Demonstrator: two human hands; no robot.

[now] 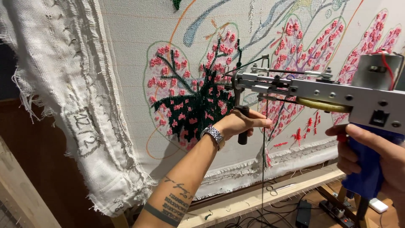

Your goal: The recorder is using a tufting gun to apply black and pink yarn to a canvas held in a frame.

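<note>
Tufting gun: the metal tufting gun (pixel 320 90) is held level across the right half of the view, its needle end pressed to the stretched cloth at the dark green and pink patch; it spans the gap between the two hands.
Left hand: the left hand (pixel 240 123) is wrapped shut around the black front grip (pixel 242 126) that hangs below the gun's nose, knuckles toward the cloth, a metal wristwatch (pixel 214 136) on the wrist.
Right hand: the right hand (pixel 375 154) is closed around the blue rear handle (pixel 366 169) at the lower right, fingers curled over its front, beneath the gun's grey motor (pixel 375 69).
Cloth: the white backing cloth (pixel 126 55) stands upright on a wooden frame (pixel 261 196), drawn with coloured outlines and partly filled with pink tufts; its frayed edge folds over at the left.
Yarn: a dark strand (pixel 263 169) drops straight down from the gun's front, just right of the left hand.
Floor: cables and a power strip (pixel 337 211) lie below the frame; scissors (pixel 278 188) rest on the frame's lower rail.
</note>
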